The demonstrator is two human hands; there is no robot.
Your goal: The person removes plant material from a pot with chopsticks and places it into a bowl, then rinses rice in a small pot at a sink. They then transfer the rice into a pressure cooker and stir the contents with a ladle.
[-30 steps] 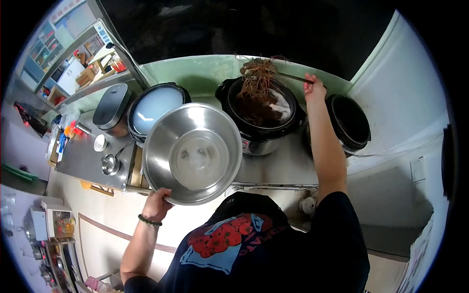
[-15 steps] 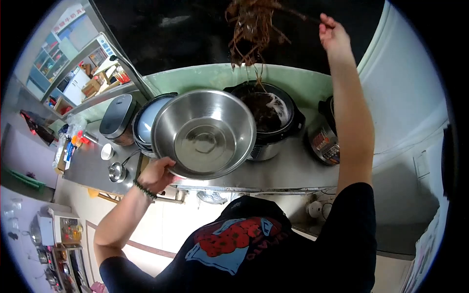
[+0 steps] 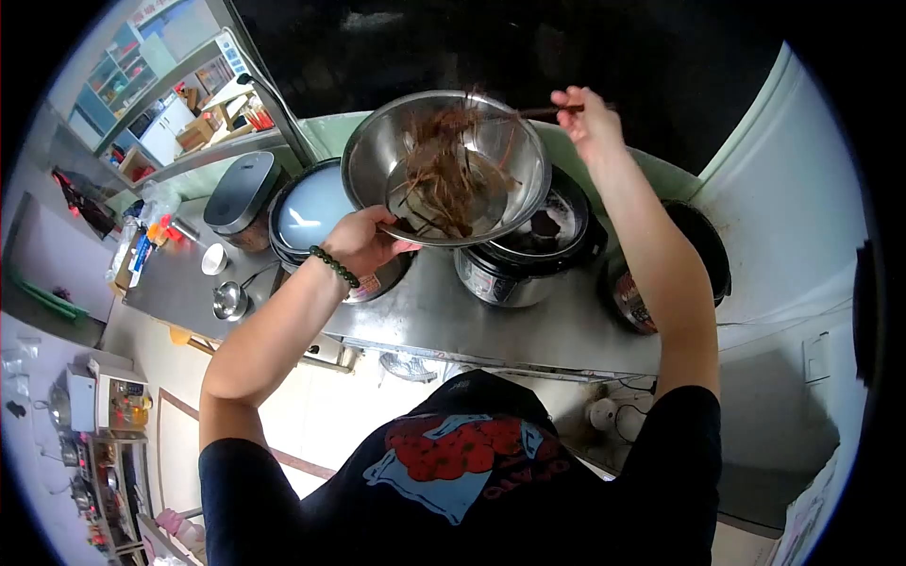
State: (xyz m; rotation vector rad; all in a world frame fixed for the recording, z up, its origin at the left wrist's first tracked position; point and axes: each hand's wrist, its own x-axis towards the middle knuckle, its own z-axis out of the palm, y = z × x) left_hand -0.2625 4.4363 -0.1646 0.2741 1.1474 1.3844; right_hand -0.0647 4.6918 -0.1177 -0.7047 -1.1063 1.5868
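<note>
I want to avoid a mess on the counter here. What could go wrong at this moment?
1. The left hand holds the steel bowl by its rim alone, in the air above the open cooker; it might tip or slip.
2. The stringy brown roots, moved with chopsticks in the right hand, may fall past the bowl's rim.
3. The forearms are near open cookers, which may be hot.

Steel counter [image 3: 528,325] across mid-frame. On it, left of centre, a closed grey rice cooker [image 3: 243,196] beside a round pot with pale contents [image 3: 311,209]; at right edge, a dark open cooker [image 3: 694,255]. Left end: small white cup [image 3: 214,258], small steel cup [image 3: 229,300], coloured bottles [image 3: 142,250]. Upper left: shelving with boxes [image 3: 179,113]. Lower left: an appliance [image 3: 111,401].
</note>
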